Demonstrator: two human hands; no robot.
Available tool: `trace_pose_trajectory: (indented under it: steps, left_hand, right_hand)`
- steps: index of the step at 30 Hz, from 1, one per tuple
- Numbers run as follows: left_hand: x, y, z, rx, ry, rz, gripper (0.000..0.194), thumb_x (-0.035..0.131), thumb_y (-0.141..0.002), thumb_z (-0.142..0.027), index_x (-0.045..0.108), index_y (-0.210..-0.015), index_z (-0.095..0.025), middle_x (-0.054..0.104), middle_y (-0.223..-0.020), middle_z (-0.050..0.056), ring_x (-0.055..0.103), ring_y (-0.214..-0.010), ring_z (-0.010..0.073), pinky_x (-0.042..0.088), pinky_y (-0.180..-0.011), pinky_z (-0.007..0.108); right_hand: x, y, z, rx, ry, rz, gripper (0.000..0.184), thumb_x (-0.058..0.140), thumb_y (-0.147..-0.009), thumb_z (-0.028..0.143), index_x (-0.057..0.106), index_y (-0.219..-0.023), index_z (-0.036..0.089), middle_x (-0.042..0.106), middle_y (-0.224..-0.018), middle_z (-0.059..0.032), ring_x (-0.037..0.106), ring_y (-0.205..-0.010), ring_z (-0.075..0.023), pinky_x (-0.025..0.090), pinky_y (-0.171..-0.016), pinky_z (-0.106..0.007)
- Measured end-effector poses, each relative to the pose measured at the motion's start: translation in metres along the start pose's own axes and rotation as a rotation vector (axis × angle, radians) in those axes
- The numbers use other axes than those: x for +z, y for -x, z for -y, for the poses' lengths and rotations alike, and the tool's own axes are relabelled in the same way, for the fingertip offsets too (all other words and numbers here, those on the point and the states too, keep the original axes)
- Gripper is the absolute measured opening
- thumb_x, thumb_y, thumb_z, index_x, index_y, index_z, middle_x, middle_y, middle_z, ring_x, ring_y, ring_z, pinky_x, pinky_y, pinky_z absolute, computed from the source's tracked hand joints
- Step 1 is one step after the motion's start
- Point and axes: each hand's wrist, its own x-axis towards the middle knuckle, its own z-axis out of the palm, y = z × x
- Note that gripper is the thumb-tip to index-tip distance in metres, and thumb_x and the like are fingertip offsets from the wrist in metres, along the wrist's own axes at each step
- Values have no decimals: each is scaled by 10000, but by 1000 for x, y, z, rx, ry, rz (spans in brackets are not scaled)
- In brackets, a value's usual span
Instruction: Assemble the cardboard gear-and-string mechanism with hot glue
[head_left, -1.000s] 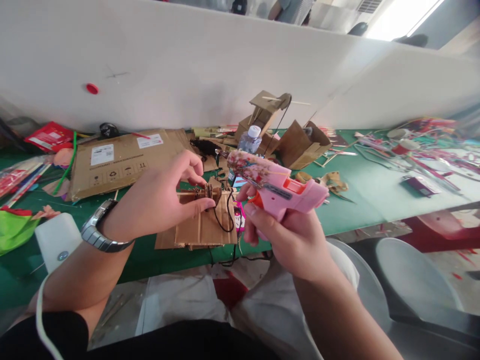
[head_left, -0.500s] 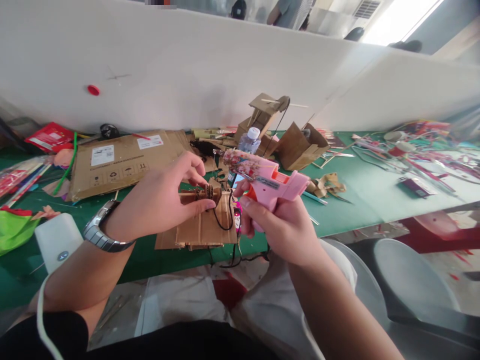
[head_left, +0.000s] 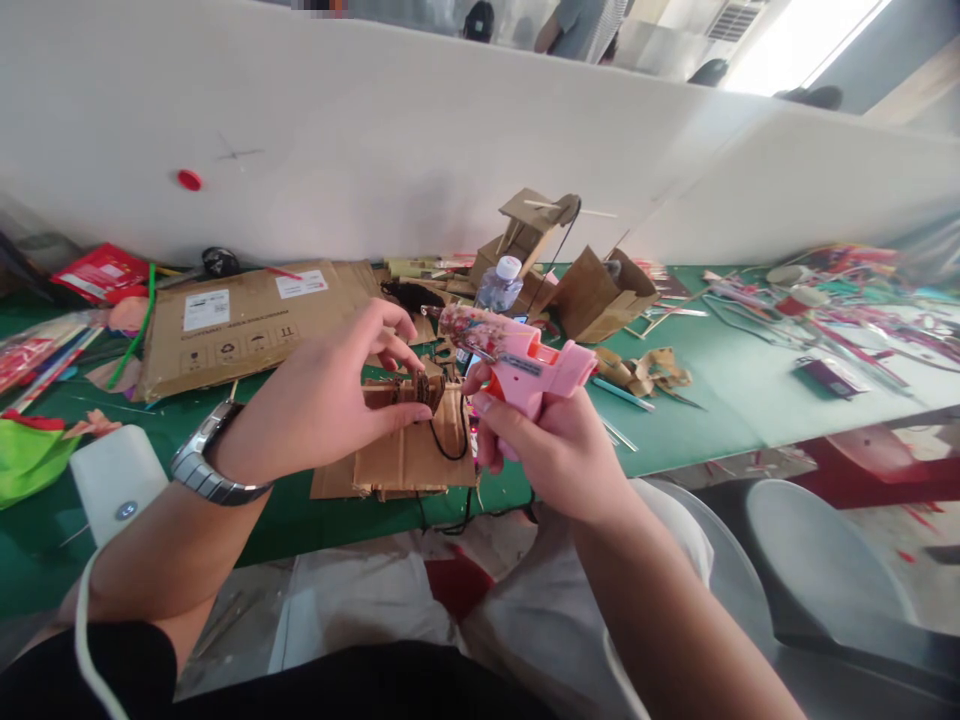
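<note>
Glue gun (head_left: 510, 345): one, pink, barrel (head_left: 472, 332) mottled; right hand (head_left: 551, 445) grips it. Left hand (head_left: 322, 395) pinches corrugated discs (head_left: 423, 391), count unclear, above cardboard base (head_left: 409, 460). One bottle (head_left: 499, 287) behind base.

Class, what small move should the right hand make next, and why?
Probably bring the glue gun nearer the cardboard discs: the right hand grips it with the nozzle clear of them, while the left hand has thumb and finger at their edge.

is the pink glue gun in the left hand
No, the right hand grips the pink glue gun, while the left hand has its thumb and fingers at the small cardboard discs.
</note>
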Motion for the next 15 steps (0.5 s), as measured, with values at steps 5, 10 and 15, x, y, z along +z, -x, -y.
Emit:
trace_pose_trajectory:
  steps: [5, 10, 15]
  left_hand:
    - [0, 0, -1, -26, -8, 29, 523, 800, -906, -523, 478, -1261, -313, 826, -1143, 55, 791, -1090, 301, 596, -892, 447]
    - [1, 0, 0, -16, -11, 8, 559, 831, -881, -504, 472, -1266, -314, 823, -1179, 62, 781, -1162, 311, 594, -912, 442]
    - [1, -1, 2, -8, -5, 37, 550, 810, -902, -513, 476, -1289, -313, 829, -1169, 66, 794, -1133, 309, 603, -910, 446]
  right_hand:
    - [1, 0, -1, 13, 9, 9, 208, 697, -930, 351, 583, -1007, 196, 594, -630, 58, 592, -478, -109, 483, -446, -232]
    - [1, -1, -3, 11, -2, -17, 219, 710, -920, 355, 580, -1006, 202, 607, -724, 48, 600, -485, -102, 489, -433, -234]
    - [0, -2, -7, -4, -13, 16, 208, 694, -952, 374, 589, -1007, 202, 579, -685, 53, 588, -483, -107, 504, -445, -238]
